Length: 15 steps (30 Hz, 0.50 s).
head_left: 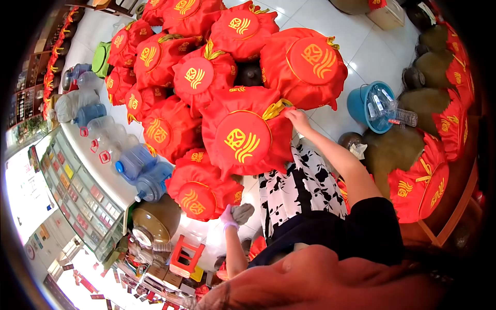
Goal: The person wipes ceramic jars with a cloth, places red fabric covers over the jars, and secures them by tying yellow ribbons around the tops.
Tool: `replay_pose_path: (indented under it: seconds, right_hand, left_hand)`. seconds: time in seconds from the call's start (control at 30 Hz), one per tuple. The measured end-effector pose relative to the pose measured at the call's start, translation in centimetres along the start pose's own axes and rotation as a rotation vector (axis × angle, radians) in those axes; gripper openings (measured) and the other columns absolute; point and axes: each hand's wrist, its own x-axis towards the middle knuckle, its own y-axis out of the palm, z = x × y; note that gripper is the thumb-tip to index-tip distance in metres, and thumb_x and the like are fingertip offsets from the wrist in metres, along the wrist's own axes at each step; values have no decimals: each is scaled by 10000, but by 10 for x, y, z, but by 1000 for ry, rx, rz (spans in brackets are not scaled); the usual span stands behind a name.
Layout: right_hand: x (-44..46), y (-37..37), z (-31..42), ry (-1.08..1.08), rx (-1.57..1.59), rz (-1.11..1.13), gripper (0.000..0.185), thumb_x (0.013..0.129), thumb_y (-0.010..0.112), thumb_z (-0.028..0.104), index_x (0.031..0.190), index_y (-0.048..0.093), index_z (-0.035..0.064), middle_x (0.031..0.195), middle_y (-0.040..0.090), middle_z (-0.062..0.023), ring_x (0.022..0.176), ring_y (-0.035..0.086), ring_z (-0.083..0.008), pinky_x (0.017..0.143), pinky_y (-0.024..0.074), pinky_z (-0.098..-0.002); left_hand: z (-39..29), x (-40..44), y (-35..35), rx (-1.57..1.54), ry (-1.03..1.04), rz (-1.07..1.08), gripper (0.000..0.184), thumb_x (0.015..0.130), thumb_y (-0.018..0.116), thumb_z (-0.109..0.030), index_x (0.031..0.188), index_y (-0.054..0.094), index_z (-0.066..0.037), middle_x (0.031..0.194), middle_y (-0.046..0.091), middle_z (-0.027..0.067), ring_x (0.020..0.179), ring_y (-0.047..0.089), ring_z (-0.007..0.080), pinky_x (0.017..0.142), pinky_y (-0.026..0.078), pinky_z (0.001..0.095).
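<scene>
In front of me stands a large jar under a red cloth cover [245, 139] with yellow printing on its round top. A yellow ribbon [276, 109] is tied at the cover's upper right edge. My right hand [298, 121] is closed there, its fingertips at the ribbon's end. Lower down, my left hand [228, 216] looks lavender, as if gloved, and is closed around a grey cloth [242, 213]. It is close to a smaller red-covered jar [196, 199]. Behind are several more jars in similar red covers [196, 75].
At right a blue bucket [356, 103] holds clear bottles. Big brown jars with red covers [421, 181] line the right side. Water jugs [150, 181] stand at left beside a glass display case [77, 191]. A red stool [187, 257] and a brown jar [155, 219] sit at lower left.
</scene>
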Motion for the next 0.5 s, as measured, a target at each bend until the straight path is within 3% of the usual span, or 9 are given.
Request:
replay_pose_path:
  seconds: [0.03, 0.1, 0.13, 0.17, 0.2, 0.23, 0.3, 0.4, 0.5]
  right_hand:
    - [-10, -13, -19, 57, 24, -21, 230, 792, 512, 211, 773, 610, 4, 658, 596, -123, 633, 580, -228, 612, 442, -307]
    - [-37, -51, -69, 246, -272, 263, 252, 749, 503, 254, 680, 597, 30, 598, 559, -133, 580, 554, -222, 571, 425, -345]
    - [-56, -66, -101, 286, -268, 277, 268, 715, 475, 261, 592, 573, 43, 587, 553, -155, 550, 539, -269, 538, 412, -380]
    - [-71, -78, -166, 152, -536, 295, 260, 706, 461, 233, 587, 585, 38, 634, 572, -177, 591, 552, -321, 563, 427, -416]
    - [-96, -92, -168, 245, -641, 270, 247, 693, 470, 216, 579, 594, 37, 653, 577, -190, 636, 560, -351, 584, 436, -438]
    - [-117, -104, -178, 188, -797, 191, 224, 689, 483, 197, 623, 618, 31, 676, 594, -187, 674, 578, -346, 615, 452, -437]
    - [-161, -120, -160, 395, -682, -79, 228, 689, 510, 207, 643, 632, 20, 654, 606, -171, 673, 598, -320, 635, 470, -403]
    - [-205, -120, -181, 507, -621, -43, 236, 687, 539, 225, 637, 637, 15, 624, 609, -151, 626, 610, -284, 625, 484, -359]
    - [-266, -102, -111, 507, -440, 17, 254, 712, 504, 241, 649, 634, 32, 674, 604, -178, 661, 593, -331, 668, 478, -406]
  left_hand:
    - [7, 3, -14, -135, -66, -26, 247, 760, 614, -239, 741, 602, 7, 735, 604, 85, 628, 566, 204, 605, 476, 326]
    - [25, 11, -47, -271, -120, -55, 244, 767, 612, -243, 762, 596, 0, 746, 604, 97, 629, 574, 224, 608, 489, 341]
    - [33, 19, -60, -300, -153, -51, 237, 773, 607, -241, 788, 591, -5, 758, 603, 105, 638, 579, 235, 615, 496, 353]
    - [36, 25, -67, -328, -186, -44, 232, 779, 602, -240, 814, 585, -11, 771, 603, 113, 646, 584, 246, 622, 503, 366]
    - [34, 21, -75, -303, -174, -54, 230, 783, 602, -237, 822, 577, -12, 783, 602, 122, 651, 585, 255, 625, 503, 372]
    - [33, 23, -78, -309, -161, -40, 230, 783, 602, -237, 822, 577, -12, 783, 602, 122, 651, 585, 255, 625, 503, 372]
    - [35, 27, -88, -325, -140, -19, 226, 786, 603, -234, 820, 578, -12, 779, 604, 119, 659, 589, 254, 623, 503, 378]
    - [32, 35, -104, -324, -106, 31, 208, 790, 601, -224, 789, 584, -17, 773, 608, 113, 664, 593, 256, 627, 503, 384]
    - [26, 36, -128, -321, -79, 47, 222, 797, 589, -240, 754, 589, -22, 770, 611, 118, 661, 593, 256, 624, 501, 375]
